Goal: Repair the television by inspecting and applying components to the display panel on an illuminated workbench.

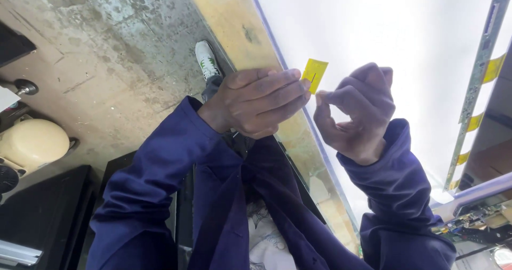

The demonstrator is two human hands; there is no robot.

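Note:
My left hand (pixel 256 102) pinches a small yellow piece of tape (pixel 314 74) at its fingertips, holding it up over the edge of a large bright white panel (pixel 405 30). My right hand (pixel 354 113) is just right of it, fingers curled in, thumb tip close under the tape's lower corner, with nothing visible in it. Both arms wear dark blue sleeves. My white and green shoe (pixel 205 59) shows on the concrete floor beyond the left hand.
A long narrow strip board (pixel 476 83) with several yellow tape tabs runs down the panel's right side. A green circuit board (pixel 469 222) lies at lower right. A cream rounded object (pixel 32 142) and black cases (pixel 42 216) sit at left.

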